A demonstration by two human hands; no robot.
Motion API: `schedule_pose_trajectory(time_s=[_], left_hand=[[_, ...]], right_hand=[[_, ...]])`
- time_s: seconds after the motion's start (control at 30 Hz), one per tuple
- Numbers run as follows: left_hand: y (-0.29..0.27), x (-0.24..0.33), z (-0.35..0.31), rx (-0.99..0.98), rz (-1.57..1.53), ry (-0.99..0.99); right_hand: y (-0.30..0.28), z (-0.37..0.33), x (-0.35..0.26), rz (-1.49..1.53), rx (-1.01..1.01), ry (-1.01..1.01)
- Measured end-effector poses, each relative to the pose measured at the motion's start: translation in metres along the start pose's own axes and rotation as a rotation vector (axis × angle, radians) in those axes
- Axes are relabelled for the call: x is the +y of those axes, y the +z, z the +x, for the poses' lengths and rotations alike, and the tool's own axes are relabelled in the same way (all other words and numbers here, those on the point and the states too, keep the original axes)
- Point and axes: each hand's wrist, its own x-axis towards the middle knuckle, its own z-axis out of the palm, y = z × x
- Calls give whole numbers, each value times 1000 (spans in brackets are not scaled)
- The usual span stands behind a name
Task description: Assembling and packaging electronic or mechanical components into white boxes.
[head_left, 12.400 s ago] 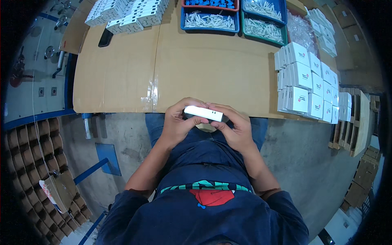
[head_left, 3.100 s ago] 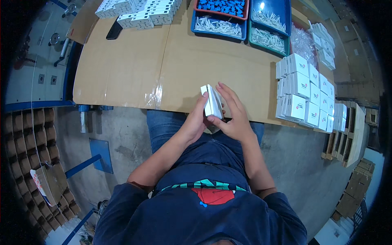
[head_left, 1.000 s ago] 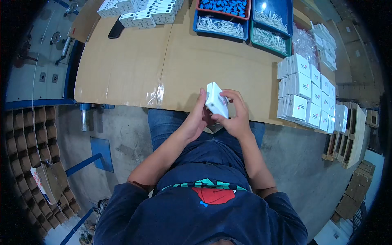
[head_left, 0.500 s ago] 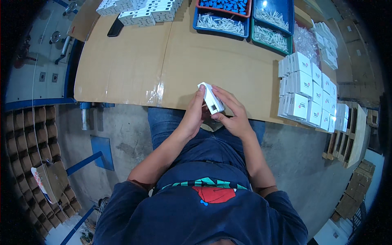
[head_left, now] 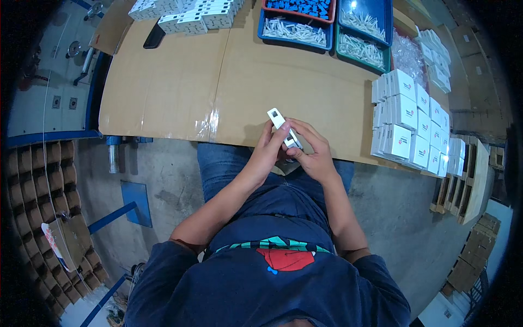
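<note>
1. Head view: both hands are up at the near edge of the cardboard-covered table (head_left: 180, 92), pinching one small white rectangular carton (head_left: 283, 127) between them.
2. Left hand (head_left: 269, 150) has its fingers closed along the carton's left side; right hand (head_left: 310, 150) curls around its lower end.
3. Stacked white boxes (head_left: 408, 120) sit just right; blue trays of white parts (head_left: 297, 27) lie beyond.

Trays (head_left: 297, 41) behind, stacked boxes (head_left: 406, 122) right, on the cardboard-covered table (head_left: 180, 92).
</note>
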Motion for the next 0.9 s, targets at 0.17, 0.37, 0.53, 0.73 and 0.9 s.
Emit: schedule_pose_trajectory(time_s=[0.17, 0.37, 0.53, 0.73, 0.9], left_hand=[[0, 2, 0, -9, 40, -18], [-9, 7, 1, -123, -140, -315], [-11, -4, 6, -79, -203, -355], [1, 4, -3, -72, -226, -207], [-1, 4, -1, -44, -236, -194]], right_hand=[[-1, 0, 0, 1, -6, 8], [-3, 4, -13, -127, -7, -56], [5, 7, -29, -177, -56, -203], [5, 3, -8, -424, -23, -193], [10, 6, -29, -407, -23, -117]])
